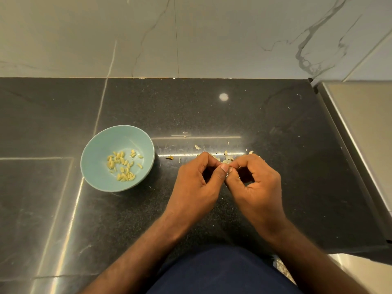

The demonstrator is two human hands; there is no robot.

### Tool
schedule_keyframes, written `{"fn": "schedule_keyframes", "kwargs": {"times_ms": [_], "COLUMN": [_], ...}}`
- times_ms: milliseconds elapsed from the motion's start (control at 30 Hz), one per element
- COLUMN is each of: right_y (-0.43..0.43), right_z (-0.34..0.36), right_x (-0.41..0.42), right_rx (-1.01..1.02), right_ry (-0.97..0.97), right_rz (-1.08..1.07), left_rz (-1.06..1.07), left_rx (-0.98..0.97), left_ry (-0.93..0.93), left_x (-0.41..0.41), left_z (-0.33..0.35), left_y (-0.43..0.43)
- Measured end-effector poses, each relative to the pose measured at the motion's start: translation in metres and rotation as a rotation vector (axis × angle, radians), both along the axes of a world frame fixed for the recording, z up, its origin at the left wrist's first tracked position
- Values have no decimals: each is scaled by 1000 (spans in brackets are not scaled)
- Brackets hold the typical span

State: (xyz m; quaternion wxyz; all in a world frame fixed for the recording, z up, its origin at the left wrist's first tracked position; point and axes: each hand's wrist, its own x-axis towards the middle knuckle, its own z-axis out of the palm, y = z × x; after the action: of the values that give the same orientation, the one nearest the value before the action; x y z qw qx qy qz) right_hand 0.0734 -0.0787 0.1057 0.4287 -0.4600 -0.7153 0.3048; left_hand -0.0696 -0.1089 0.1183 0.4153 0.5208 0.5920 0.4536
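Black speckled polished stone surface (275, 124). Pale blue round ceramic bowl (99, 143), left. Person's left hand (195, 183) and right hand (256, 185), near centre, fingertips touching, each grip narrow on one small seed, mostly hidden between them. Pale papery husks (228, 159), just beyond the hands. Pale yellow peeled kernels (122, 164), in the bowl. Risk: an over-squeezed seed slips free and is lost among the husks.

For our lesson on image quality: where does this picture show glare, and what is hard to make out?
Head view: a round lamp reflection and long pale streaks glare on the polished dark countertop; head view, bottom edge: forearms look soft; the bit pinched between left hand and right hand is too small to identify.
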Motion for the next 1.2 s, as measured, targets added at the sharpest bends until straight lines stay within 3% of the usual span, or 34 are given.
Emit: {"fn": "schedule_keyframes", "kwargs": {"times_ms": [267,467,733,967,1200], "right_y": [1,7,3,7,20], "right_z": [11,14,14,20,17], "right_x": [-6,-8,-8,-6,7], "right_rx": [-354,-558,-704,-680,-441], "right_ry": [157,307,449,454,239], "right_rz": [21,64,97,128,-45], "left_rz": [11,-7,-90,-36,26], "left_rx": [-18,-141,-286,-316,-296], "left_ry": [-49,-231,-396,-469,-411], "left_x": [-5,-10,-17,-14,-10], "left_z": [2,2,7,5,6], "left_y": [-1,1,3,2,5]}}
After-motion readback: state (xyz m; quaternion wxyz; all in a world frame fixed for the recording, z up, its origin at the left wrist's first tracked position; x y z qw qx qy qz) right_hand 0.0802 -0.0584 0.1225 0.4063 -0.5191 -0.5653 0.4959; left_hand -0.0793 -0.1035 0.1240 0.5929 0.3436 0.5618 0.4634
